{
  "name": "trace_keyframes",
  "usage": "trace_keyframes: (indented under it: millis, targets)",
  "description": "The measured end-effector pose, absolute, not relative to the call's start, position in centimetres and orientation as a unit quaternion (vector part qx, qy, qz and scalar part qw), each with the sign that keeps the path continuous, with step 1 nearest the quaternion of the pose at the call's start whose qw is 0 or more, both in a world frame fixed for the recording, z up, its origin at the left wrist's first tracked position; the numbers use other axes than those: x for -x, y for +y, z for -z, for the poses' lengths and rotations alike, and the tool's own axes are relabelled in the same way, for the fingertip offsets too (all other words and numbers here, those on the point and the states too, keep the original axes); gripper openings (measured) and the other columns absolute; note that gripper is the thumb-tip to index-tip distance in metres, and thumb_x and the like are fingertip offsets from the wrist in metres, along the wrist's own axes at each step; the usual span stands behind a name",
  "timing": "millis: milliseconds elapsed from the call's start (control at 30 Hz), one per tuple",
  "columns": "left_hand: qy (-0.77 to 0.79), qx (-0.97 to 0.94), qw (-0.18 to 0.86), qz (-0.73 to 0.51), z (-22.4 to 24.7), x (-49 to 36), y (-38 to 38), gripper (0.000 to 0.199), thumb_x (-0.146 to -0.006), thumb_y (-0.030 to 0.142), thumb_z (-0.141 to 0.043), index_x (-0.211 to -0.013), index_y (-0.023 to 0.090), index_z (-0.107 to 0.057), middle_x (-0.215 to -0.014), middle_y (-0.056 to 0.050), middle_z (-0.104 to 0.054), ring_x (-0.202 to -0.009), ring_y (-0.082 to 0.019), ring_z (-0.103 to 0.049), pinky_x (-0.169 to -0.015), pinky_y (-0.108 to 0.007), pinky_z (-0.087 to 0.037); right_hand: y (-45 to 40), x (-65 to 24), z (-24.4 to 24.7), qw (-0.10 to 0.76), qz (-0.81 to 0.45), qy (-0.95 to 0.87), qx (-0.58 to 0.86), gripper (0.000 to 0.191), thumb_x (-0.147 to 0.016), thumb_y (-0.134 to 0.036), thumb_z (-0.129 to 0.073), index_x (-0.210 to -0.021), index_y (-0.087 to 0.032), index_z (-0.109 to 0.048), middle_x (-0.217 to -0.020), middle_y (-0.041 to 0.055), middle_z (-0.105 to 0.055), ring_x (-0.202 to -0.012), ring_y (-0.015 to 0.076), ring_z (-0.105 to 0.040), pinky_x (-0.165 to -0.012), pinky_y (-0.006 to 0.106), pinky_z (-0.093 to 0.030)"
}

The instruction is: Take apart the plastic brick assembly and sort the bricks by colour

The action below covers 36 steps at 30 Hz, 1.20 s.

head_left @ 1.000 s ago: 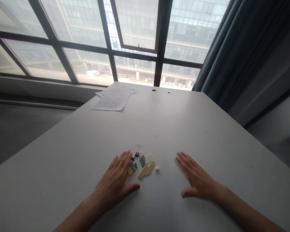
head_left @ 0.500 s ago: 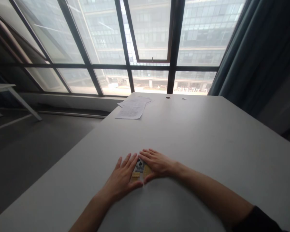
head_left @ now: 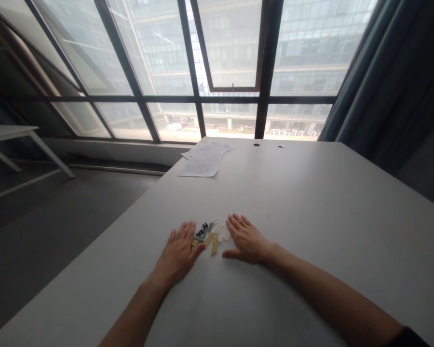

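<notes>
tabletop (head_left: 202,308) is running white away from us, and on it we are resting both hands, backs up, with fingers extended and thumbs angled out. our left hand (head_left: 177,250) is lying flat and unclosed along the left side of some loose toy bricks (head_left: 209,239), gripping nothing that we are seeing, though we are not managing to tell whether its edge is touching them. our right hand (head_left: 248,241) is lying just as flat across from it, holding nothing. between the two thumb tips, apparently touching neither, a tan strip (head_left: 214,246) is lying nearest us, its long axis pointing mostly away from us, so that both hands are flanking it about equally. behind it, grey pieces (head_left: 201,236) and black bits (head_left: 204,226) are sitting nearer the left hand, while white pieces (head_left: 219,229) are sitting just beside the right fingertips. well beyond, printed sheets (head_left: 202,161) are overlapping near the far edge, and a blue curtain (head_left: 365,91) is hanging to the right of the windows (head_left: 231,43).
</notes>
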<state>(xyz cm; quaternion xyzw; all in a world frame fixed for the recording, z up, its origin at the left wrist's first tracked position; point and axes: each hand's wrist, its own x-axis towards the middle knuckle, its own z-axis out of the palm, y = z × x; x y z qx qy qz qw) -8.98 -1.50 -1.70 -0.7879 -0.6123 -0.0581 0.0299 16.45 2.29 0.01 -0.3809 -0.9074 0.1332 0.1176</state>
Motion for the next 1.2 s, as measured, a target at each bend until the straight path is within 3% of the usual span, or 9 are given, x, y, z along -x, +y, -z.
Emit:
trace_keyframes:
  millis: [133,433,667,800,1033,1200]
  targets:
    - [-0.568,0.819,0.023,0.073,1.5,8.4,-1.5,0.074,-0.091,0.058,-0.033,-0.147,0.011,-0.023,-0.151,-0.015,-0.03,-0.141,-0.028,-0.024,-0.114,-0.048,-0.02,1.8,-15.5,-0.2,0.097,-0.124,-0.92,0.359,0.101,-0.082,-0.076,-0.031,-0.147,0.0,-0.018,-0.153,0.0233,-0.016,-0.143,0.0331,-0.011,-0.117,0.047,-0.009]
    - [-0.55,0.825,0.023,0.125,1.8,8.3,-1.2,0.097,-0.076,0.069,-0.052,-0.149,0.016,-0.017,-0.151,-0.018,-0.029,-0.139,-0.032,-0.027,-0.112,-0.05,-0.021,4.2,-12.5,-0.6,0.115,-0.116,-0.933,0.319,0.085,-0.087,-0.068,-0.034,-0.148,-0.009,-0.021,-0.153,0.016,-0.023,-0.143,0.0285,-0.018,-0.116,0.049,-0.013]
    - [-0.581,0.8,0.032,0.143,2.0,9.2,1.6,0.102,-0.071,0.072,-0.055,-0.147,0.013,-0.021,-0.153,-0.023,-0.021,-0.141,-0.036,-0.02,-0.111,-0.054,-0.021,2.5,-12.7,-0.2,0.152,-0.131,-0.876,0.438,0.087,-0.09,-0.063,-0.033,-0.147,0.001,-0.019,-0.152,0.0229,-0.019,-0.143,0.0306,-0.015,-0.116,0.045,-0.015]
    - [-0.573,0.811,0.01,0.121,1.6,9.7,3.6,0.094,-0.079,0.07,-0.047,-0.148,0.013,-0.02,-0.154,-0.021,-0.016,-0.142,-0.034,-0.016,-0.112,-0.053,-0.02,0.5,-13.1,0.2,0.152,-0.139,-0.858,0.471,0.091,-0.088,-0.067,-0.03,-0.147,0.002,-0.019,-0.152,0.0253,-0.019,-0.143,0.0342,-0.014,-0.115,0.047,-0.015]
    - [-0.526,0.839,-0.041,0.135,1.0,9.5,4.2,0.065,-0.09,0.056,-0.04,-0.142,0.017,-0.035,-0.148,-0.013,-0.037,-0.137,-0.026,-0.033,-0.114,-0.048,-0.023,2.5,-11.7,0.1,0.151,-0.127,-0.866,0.46,0.085,-0.091,-0.065,-0.021,-0.146,0.001,-0.024,-0.151,0.0227,-0.024,-0.142,0.0325,-0.018,-0.115,0.049,-0.013]
    - [-0.518,0.829,-0.065,0.199,1.1,8.7,3.6,0.046,-0.094,0.034,-0.034,-0.136,0.018,-0.044,-0.14,-0.01,-0.048,-0.132,-0.023,-0.042,-0.112,-0.047,-0.03,5.2,-10.5,0.0,0.138,-0.124,-0.904,0.385,0.074,-0.094,-0.058,-0.024,-0.146,-0.004,-0.026,-0.151,0.0197,-0.026,-0.142,0.0282,-0.02,-0.116,0.047,-0.015]
